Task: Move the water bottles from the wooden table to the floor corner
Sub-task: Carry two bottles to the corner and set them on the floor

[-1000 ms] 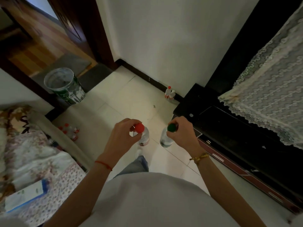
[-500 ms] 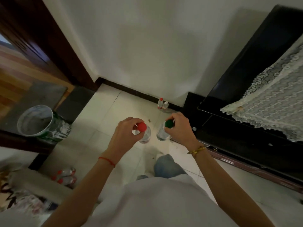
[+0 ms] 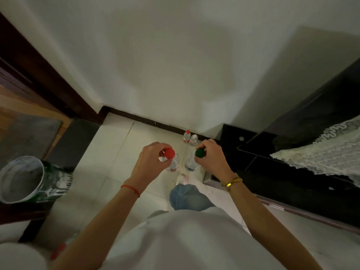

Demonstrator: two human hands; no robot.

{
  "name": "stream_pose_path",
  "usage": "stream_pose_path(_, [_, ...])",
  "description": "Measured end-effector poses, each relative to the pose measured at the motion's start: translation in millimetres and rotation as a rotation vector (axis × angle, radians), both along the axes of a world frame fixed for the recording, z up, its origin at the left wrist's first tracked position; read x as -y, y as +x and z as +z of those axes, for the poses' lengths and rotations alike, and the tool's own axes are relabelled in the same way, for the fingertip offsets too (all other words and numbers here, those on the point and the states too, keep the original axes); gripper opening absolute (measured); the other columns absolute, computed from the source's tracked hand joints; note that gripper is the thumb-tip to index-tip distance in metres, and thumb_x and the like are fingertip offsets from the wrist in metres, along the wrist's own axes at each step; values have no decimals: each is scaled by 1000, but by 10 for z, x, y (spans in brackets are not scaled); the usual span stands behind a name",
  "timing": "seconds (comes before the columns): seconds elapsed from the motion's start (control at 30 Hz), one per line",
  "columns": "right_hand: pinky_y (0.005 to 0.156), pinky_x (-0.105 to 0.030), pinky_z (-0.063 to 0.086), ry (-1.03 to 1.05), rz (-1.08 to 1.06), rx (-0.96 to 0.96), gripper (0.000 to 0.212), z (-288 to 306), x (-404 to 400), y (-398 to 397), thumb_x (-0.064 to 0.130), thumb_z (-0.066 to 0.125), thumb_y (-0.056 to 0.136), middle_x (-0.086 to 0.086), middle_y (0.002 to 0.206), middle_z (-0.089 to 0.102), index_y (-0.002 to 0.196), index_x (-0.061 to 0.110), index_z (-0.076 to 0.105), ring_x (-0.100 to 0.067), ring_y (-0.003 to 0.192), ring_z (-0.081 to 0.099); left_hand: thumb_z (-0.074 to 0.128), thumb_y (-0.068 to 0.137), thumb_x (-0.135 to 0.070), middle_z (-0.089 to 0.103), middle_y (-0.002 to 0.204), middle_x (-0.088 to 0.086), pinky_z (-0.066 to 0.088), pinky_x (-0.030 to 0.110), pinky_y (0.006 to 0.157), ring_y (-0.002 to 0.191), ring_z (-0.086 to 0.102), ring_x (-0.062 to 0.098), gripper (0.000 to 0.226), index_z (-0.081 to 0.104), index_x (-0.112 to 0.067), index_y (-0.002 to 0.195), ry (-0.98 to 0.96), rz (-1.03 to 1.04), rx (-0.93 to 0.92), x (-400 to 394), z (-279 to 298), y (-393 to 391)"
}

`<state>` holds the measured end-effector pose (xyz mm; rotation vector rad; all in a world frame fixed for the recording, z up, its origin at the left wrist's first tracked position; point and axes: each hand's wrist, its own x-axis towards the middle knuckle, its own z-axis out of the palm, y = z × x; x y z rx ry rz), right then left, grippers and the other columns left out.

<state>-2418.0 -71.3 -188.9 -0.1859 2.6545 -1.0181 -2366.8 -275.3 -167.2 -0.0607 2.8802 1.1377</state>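
Observation:
My left hand (image 3: 151,159) grips a clear water bottle with a red cap (image 3: 169,153) by its neck. A second clear bottle, with a green cap (image 3: 199,153), hangs from my right hand (image 3: 211,159), also held at the neck. Both are carried upright above the pale tiled floor. Two more bottles stand on the floor in the corner by the white wall: one red-capped (image 3: 186,136), one white-capped (image 3: 193,139), touching each other just beyond my hands.
A black cabinet (image 3: 282,172) with a lace cloth (image 3: 321,158) fills the right side. A paint-stained bucket (image 3: 25,180) stands at the left, beside a dark door frame (image 3: 48,82). My shoe (image 3: 181,179) and jeans leg show below the bottles.
I have walked closer to the wall; the corner bottles are now nearer to my hands. The bucket slid to the lower left of the view. Both hands still hold their bottles.

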Motion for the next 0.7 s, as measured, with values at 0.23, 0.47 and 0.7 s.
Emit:
stream_pose_path(0.23, [71, -13, 38, 15, -65, 71, 26, -125, 136, -878, 14, 74, 75, 4, 96, 48, 92, 16, 55, -9, 82, 51, 77, 76, -23, 68, 99, 1, 46, 11, 76, 83, 61, 8, 34, 67, -14, 107, 18, -67, 41, 114, -152, -1029])
stream_pose_path(0.47, [80, -18, 45, 28, -117, 66, 28, -427, 220, -1551, 13, 73, 77, 2, 102, 47, 101, 11, 58, -9, 86, 50, 75, 77, -24, 69, 99, 1, 44, 11, 78, 84, 61, 10, 31, 67, -15, 106, 24, -126, 48, 135, -523, -1834])
stream_pose_path(0.7, [78, -21, 44, 72, -154, 67, 27, -1151, 261, -1989, 7, 71, 78, -7, 106, 51, 100, 6, 57, -15, 89, 51, 76, 75, -20, 69, 95, 3, 47, 16, 75, 79, 60, 11, 29, 69, -13, 102, 3, -199, 29, 139, -1322, -2404])
